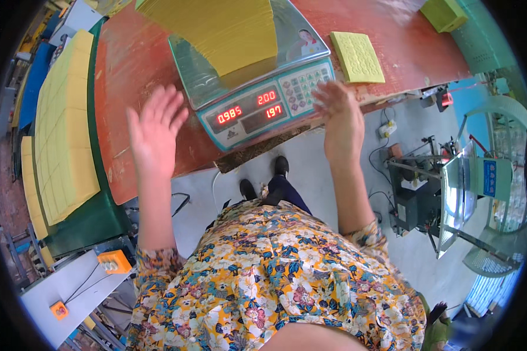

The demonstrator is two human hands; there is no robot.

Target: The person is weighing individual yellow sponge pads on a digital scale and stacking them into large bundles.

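1. Left of the weighing scale (257,93), sheets of yellow pads (64,128) cover a green bench (93,222).
2. The left hand (154,130) hovers open and empty beside the scale's left corner.
3. On the scale's pan sits the yellow stack (222,29), apart from both hands; weighing looks to be the step in hand (lit display facing the person), and lifting it off would need both palms under its edges.
4. The right hand (339,114), fingers spread, holds nothing at the keypad's right edge.
5. Right of the scale lies a single yellow pad (357,57).

Your view was bright and evenly daylit, with soft shadows only. The scale (257,88) pan showed mild glare. Your right hand (339,120) was motion-blurred. Straight bench (140,64) edges bowed, and the rim went black.
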